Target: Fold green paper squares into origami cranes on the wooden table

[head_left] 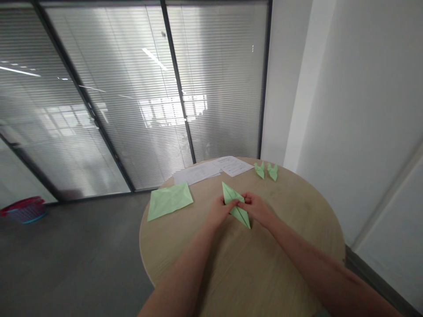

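Near the middle of a round wooden table (297, 211), I hold a folded green paper (240, 214) between both hands. My left hand (218, 212) is clamped on its left side, thumb across the top; my right hand (258, 208) pinches the opposite edge between thumb and fingers. Whether the paper touches the wood, I cannot tell. Open tabletop spreads right toward the curved rim and back toward me, with a narrower stretch on the left before a flat green sheet (170, 200) near that edge. The slender diamond's long axis runs aslant, one sharp tip pointing away and left, the other toward me and right. Beyond, white pages (198, 172) overlap by the far rim, just left of two small folded green figures (272, 171). Blinds (224, 88) face me; a basket (28, 211) rests on the floor at left.
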{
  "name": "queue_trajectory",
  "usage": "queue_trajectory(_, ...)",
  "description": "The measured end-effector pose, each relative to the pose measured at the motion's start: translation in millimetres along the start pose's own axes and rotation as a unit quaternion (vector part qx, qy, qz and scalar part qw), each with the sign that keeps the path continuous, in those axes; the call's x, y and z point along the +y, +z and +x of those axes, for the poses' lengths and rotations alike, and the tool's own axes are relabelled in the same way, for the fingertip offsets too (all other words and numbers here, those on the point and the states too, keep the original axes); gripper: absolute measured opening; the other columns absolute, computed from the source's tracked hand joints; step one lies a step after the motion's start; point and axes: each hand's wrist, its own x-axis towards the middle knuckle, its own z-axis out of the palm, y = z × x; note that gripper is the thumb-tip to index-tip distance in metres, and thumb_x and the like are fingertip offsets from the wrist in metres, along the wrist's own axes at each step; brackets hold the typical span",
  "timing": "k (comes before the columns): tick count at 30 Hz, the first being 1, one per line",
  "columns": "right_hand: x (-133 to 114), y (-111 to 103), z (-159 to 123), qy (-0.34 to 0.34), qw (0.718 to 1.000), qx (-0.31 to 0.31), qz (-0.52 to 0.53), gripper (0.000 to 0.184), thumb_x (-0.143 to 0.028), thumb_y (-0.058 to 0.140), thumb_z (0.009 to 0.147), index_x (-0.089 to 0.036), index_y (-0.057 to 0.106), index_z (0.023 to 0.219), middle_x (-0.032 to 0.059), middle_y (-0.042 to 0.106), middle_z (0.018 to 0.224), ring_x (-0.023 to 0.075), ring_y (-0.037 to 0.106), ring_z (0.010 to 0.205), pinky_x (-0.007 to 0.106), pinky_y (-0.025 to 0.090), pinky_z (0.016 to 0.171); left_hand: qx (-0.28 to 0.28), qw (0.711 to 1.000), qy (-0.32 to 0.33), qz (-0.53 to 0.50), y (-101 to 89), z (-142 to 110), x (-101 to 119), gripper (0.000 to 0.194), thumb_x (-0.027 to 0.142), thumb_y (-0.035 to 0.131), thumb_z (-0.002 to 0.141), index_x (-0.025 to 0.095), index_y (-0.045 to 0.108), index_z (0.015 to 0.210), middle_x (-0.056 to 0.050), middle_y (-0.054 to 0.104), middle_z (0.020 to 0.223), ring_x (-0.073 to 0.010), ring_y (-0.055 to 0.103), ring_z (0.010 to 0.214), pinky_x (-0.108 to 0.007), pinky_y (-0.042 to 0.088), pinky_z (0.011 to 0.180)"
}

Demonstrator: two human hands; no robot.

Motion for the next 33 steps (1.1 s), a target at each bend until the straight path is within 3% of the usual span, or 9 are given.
queue_trajectory(4,1.7,2.0,-0.2,0.011,1.000,-0.007,0.022,0.044,-0.052,0.078,0.070,-0.019,0.061,0.093,0.0050,0.070,0.088,0.0156,0.065,0.076,0.024,0.049,0.068,0.047,0.998,0.028,0.007,-0.9,1.6,-1.0,0.035,0.046,0.072,0.075,0.012,0.074,0.081,-0.008,0.071,0.077,-0.0203,0.061,0.068,-0.030,0.045,0.062)
queue_trajectory(7,-3.3,3.5,-3.9,0.040,0.997,-0.048,0.037,0.051,-0.054,0.081,0.066,-0.016,0.060,0.093,0.0052,0.069,0.086,0.0143,0.064,0.073,0.023,0.047,0.065,0.070,0.997,0.033,-0.010,-1.8,1.7,-1.1,0.034,0.047,0.070,0.076,0.012,0.073,0.078,-0.007,0.070,0.074,-0.0197,0.059,0.065,-0.029,0.043,0.060)
queue_trajectory(11,-15.6,6.3,-11.9,0.049,0.992,-0.104,0.044,0.057,-0.059,0.079,0.067,-0.013,0.063,0.095,0.0042,0.067,0.082,0.0120,0.060,0.068,0.021,0.045,0.062,0.066,0.997,0.022,-0.025,-2.4,1.0,-1.6,0.035,0.047,0.071,0.075,0.012,0.073,0.076,-0.007,0.070,0.072,-0.0188,0.058,0.062,-0.029,0.042,0.058)
queue_trajectory(16,-22.9,7.2,-17.0,0.033,0.992,-0.118,0.018,0.057,-0.067,0.068,0.075,-0.012,0.068,0.092,0.0036,0.064,0.077,0.0111,0.056,0.065,0.020,0.042,0.060,0.032,0.999,0.018,-0.016,-2.7,-0.3,-1.0,0.034,0.048,0.072,0.075,0.013,0.072,0.074,-0.005,0.068,0.070,-0.0184,0.059,0.062,-0.028,0.042,0.058)
queue_trajectory(22,-16.7,4.4,-13.0,0.020,0.995,-0.088,-0.048,0.052,-0.063,0.067,0.076,-0.011,0.067,0.076,0.0032,0.060,0.069,0.0106,0.051,0.062,0.020,0.038,0.058,-0.004,0.999,0.036,0.001,1.1,-0.5,-0.6,0.033,0.046,0.071,0.078,0.013,0.073,0.079,-0.007,0.071,0.076,-0.0202,0.062,0.068,-0.029,0.045,0.062)
queue_trajectory(28,-10.4,0.5,-7.8,0.027,0.999,-0.007,-0.029,0.053,-0.064,0.064,0.078,-0.012,0.070,0.085,0.0027,0.058,0.067,0.0097,0.046,0.057,0.021,0.034,0.054,0.070,0.995,0.064,-0.015,-0.7,4.3,-1.2,0.042,0.042,0.064,0.085,0.015,0.065,0.117,-0.005,0.068,0.085,-0.0189,0.062,0.073,-0.028,0.047,0.062)
queue_trajectory(33,-10.7,-4.1,-5.9,0.019,0.998,0.056,-0.024,0.050,-0.063,0.065,0.079,-0.015,0.071,0.091,0.0027,0.061,0.071,0.0110,0.048,0.061,0.020,0.035,0.055,0.089,0.987,0.094,0.098,-5.0,1.2,5.4,0.018,0.028,0.059,0.087,0.015,0.070,0.093,-0.007,0.070,0.086,-0.0194,0.060,0.075,-0.031,0.047,0.070)
